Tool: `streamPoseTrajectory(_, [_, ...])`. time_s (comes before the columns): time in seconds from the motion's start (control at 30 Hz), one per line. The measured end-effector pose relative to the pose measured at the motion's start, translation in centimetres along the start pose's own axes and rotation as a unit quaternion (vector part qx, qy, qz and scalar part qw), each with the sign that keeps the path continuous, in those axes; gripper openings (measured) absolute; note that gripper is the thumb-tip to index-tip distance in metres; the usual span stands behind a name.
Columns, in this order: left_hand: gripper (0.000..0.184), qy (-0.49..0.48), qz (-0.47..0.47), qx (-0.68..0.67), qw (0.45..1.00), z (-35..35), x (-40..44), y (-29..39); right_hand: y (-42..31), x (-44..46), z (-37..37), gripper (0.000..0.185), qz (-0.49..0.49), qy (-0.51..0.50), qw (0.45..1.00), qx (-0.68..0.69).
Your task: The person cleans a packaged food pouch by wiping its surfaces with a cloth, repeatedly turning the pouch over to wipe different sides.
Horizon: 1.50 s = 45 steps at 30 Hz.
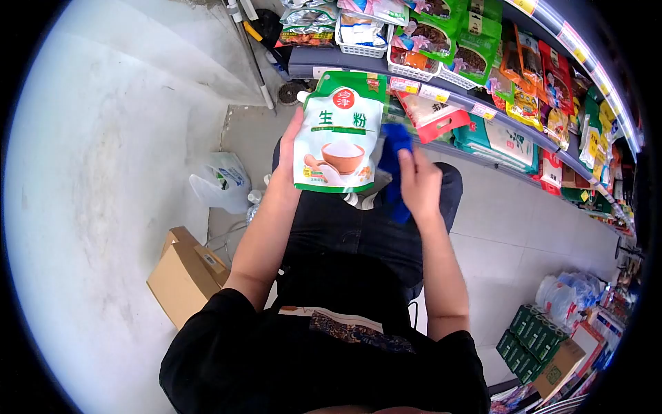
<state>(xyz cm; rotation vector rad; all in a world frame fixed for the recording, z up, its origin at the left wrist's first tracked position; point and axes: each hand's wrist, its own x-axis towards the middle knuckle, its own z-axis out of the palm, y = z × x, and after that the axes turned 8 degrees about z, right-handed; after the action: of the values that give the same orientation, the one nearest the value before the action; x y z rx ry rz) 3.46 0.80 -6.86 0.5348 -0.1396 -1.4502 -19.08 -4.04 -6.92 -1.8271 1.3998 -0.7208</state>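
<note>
Left hand [291, 148] holding a flat green-and-white plastic pouch [338, 134] above a dark-trousered lap [327, 231], fingers mostly hidden behind it; right hand [420, 185], fingers closed on a crumpled blue cloth [393, 162], beside the pouch

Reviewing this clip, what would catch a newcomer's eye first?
The green-and-white pouch, held by the left hand with its front toward the camera, stands out near the middle. Just beside it is the vivid blue cloth in the right hand. Colourful packages crowd the shelves at the upper right.
</note>
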Motion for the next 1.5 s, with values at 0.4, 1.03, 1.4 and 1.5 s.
streamPoseTrajectory(0.4, [0.061, -0.034, -0.017, -0.024, 0.999, 1.8, 0.2, -0.9, -4.7, 2.8, 1.9, 0.032, -0.234, 0.049, 0.970, -0.043])
streamPoseTrajectory(1.03, [0.059, -0.038, 0.004, -0.042, 0.998, 0.8, 0.8, -0.3, -4.4, 0.4, 2.5, 0.033, -0.202, 0.010, 0.979, 0.005])
streamPoseTrajectory(1.4, [0.057, -0.045, -0.016, -0.037, 0.998, 0.9, 0.4, -0.5, -4.3, 1.8, 2.7, 0.035, -0.179, 0.032, 0.982, 0.042])
streamPoseTrajectory(1.5, [0.056, -0.029, 0.002, -0.038, 0.999, 1.7, 0.4, -0.8, -4.3, 2.3, 3.0, 0.035, -0.146, 0.033, 0.987, 0.061])
